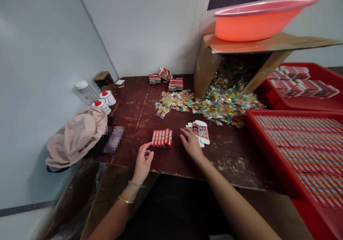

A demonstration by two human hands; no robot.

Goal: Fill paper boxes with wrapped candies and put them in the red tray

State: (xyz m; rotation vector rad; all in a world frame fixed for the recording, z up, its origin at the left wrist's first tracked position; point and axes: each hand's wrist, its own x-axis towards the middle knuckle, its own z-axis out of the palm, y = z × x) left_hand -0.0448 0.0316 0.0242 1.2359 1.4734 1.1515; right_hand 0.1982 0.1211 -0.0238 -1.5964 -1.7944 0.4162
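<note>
Near-right red tray [274, 170] looks mostly full, a short row of red cartons [162, 138] sits by the loose, empty left hand [142, 163], but flat cartons [204, 130] at the right hand [192, 144] (can't tell its grip) seemingly remain.

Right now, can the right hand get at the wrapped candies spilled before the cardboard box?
Probably yes: only bare tabletop seems to lie between the right hand, beside the flat cartons, and the wrapped candies.

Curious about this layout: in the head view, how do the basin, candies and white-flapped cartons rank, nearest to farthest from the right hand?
1. White-flapped cartons: by the right hand.
2. Candies: beyond, spread on the table.
3. Basin: farthest, right side, atop the box.
</note>
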